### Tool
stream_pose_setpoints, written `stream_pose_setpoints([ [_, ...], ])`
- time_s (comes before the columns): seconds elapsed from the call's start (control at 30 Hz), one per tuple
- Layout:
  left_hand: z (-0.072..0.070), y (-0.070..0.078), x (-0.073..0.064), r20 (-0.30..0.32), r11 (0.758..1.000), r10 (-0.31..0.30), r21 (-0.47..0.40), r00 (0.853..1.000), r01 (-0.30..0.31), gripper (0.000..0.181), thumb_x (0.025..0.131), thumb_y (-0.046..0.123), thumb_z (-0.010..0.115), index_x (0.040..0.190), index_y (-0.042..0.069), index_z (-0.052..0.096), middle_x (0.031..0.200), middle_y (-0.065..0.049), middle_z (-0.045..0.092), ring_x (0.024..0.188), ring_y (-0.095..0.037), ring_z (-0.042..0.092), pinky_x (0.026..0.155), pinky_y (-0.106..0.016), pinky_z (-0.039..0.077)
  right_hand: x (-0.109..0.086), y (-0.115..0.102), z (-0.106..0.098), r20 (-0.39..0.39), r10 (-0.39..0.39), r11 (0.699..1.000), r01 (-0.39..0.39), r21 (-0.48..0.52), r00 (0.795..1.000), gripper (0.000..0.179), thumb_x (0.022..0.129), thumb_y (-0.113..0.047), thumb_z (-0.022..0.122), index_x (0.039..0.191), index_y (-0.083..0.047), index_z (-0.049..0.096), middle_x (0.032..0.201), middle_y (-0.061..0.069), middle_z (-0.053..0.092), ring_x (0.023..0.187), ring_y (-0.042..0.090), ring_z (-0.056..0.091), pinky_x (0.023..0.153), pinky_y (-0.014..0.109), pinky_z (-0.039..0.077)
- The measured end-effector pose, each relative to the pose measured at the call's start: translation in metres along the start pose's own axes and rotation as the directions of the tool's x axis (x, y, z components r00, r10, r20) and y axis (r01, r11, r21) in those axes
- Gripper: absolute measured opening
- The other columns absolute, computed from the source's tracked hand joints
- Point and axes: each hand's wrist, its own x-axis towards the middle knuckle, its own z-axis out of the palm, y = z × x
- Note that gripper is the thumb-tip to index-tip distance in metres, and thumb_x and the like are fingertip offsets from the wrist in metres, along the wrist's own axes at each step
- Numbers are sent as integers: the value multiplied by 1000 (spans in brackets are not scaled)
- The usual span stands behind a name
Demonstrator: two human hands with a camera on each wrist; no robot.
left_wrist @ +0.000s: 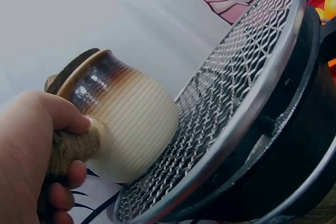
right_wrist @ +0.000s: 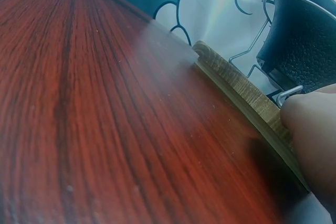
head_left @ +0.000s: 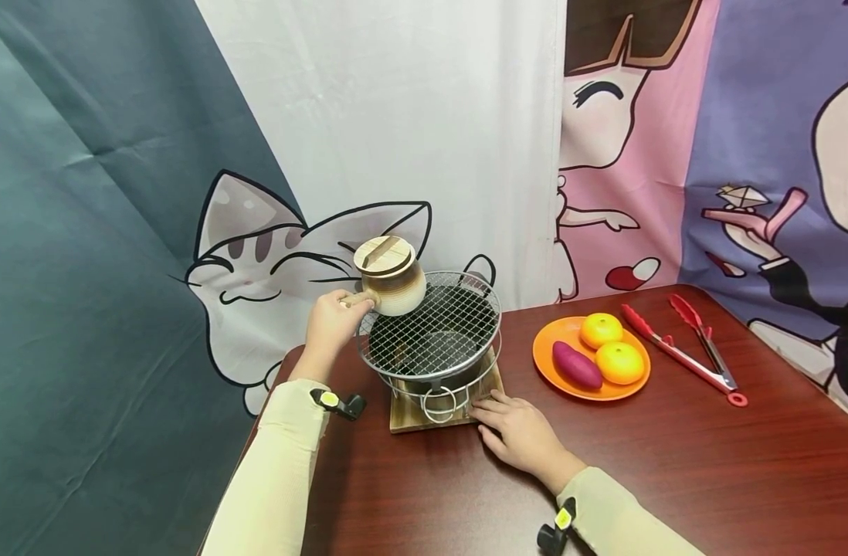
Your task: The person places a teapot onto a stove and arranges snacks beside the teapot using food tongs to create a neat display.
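Note:
In the head view my left hand (head_left: 332, 324) grips the side handle (left_wrist: 73, 148) of a small ceramic teapot (head_left: 395, 293), brown above and ribbed cream below. A round wooden lid (head_left: 382, 255) sits on it. The pot is at the left part of a wire grill mesh (head_left: 459, 316), its base close over the mesh in the left wrist view. Beneath the mesh is a black stove (right_wrist: 299, 40) in a wire frame, on a wooden board (head_left: 405, 417). My right hand (head_left: 521, 432) rests its extended fingers on the board's near right corner.
Right of the stove, an orange plate (head_left: 545, 369) holds two mandarins (head_left: 620, 363) and a purple sweet potato (head_left: 577, 365). Red-tipped tongs (head_left: 688, 363) lie spread beyond it. A printed curtain (head_left: 410, 116) hangs behind the dark red table (head_left: 410, 494).

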Motion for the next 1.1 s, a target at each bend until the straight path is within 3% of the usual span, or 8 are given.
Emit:
stream_pose_setpoints([
  [0.3, -1, -2, 0, 39, 1000, -9, -25, 999, 10, 36, 86, 44, 71, 93, 9, 72, 80, -9, 69, 77, -28, 63, 69, -41, 49, 1, -1, -4, -18, -2, 1000, 2, 14, 1000, 30, 85, -21, 75, 114, -15, 77, 117, 2, 74, 114, 35, 67, 95, 50, 52],
  [0.6, -3, 0, -1, 39, 1000, -2, 8, 999, 1, 40, 87, 45, 69, 106, 9, 72, 102, -12, 72, 92, -31, 66, 83, -48, 50, 2, -1, -3, -17, -10, 1000, 10, 12, 1000, 30, 85, -21, 75, 114, -14, 77, 117, 2, 74, 114, 35, 67, 94, 50, 52],
  [1.1, -5, 3, -3, 20, 996, 1, 85, 1000, -3, 48, 88, 54, 62, 113, 14, 68, 105, -11, 71, 90, -32, 65, 77, -48, 50, 1, -1, -2, -11, -6, 1000, 6, 4, 1000, 30, 85, -21, 74, 114, -15, 77, 118, 2, 73, 114, 35, 67, 94, 49, 52],
])
